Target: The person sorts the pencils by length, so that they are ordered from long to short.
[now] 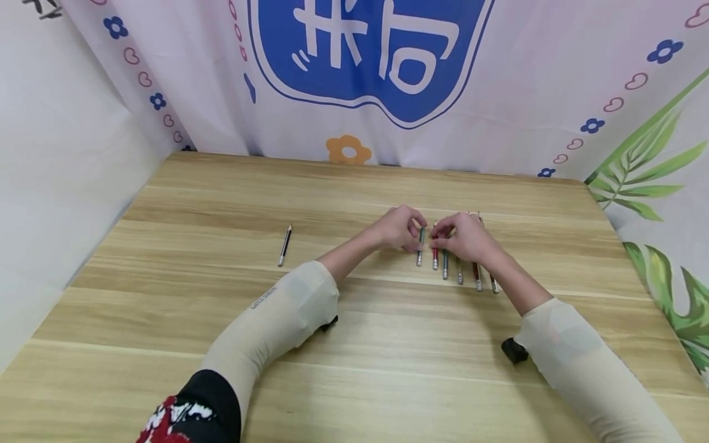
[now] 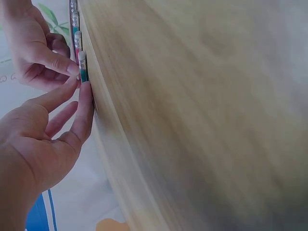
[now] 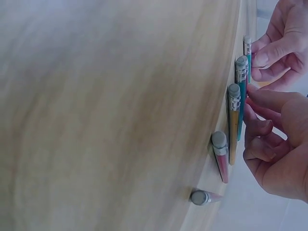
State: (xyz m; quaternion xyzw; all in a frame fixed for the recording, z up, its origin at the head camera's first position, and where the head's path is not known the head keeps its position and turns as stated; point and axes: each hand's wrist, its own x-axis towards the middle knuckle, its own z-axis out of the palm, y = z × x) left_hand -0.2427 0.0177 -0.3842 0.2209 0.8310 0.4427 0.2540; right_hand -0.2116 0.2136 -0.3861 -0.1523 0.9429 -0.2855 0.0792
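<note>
Several pencils lie side by side in a slanting row on the table, eraser ends toward me. My left hand [image 1: 400, 229] pinches the green pencil [image 1: 420, 249] at the row's left end, its eraser end showing in the left wrist view. Just right of it, my right hand [image 1: 465, 237] has thumb and fingertips on the red pencil [image 1: 435, 258]. Under and beside that hand lie a teal pencil [image 3: 240, 91], a yellow pencil [image 3: 234, 122] and a dark red pencil [image 1: 477, 277]; the hand covers their far parts. The last pencil [image 1: 494, 283] lies at the right end.
One dark pencil [image 1: 285, 246] lies apart on the left of the wooden table [image 1: 354, 381]. A printed curtain [image 1: 526, 80] hangs along the table's back edge. White cloth [image 1: 66, 154] borders the left side.
</note>
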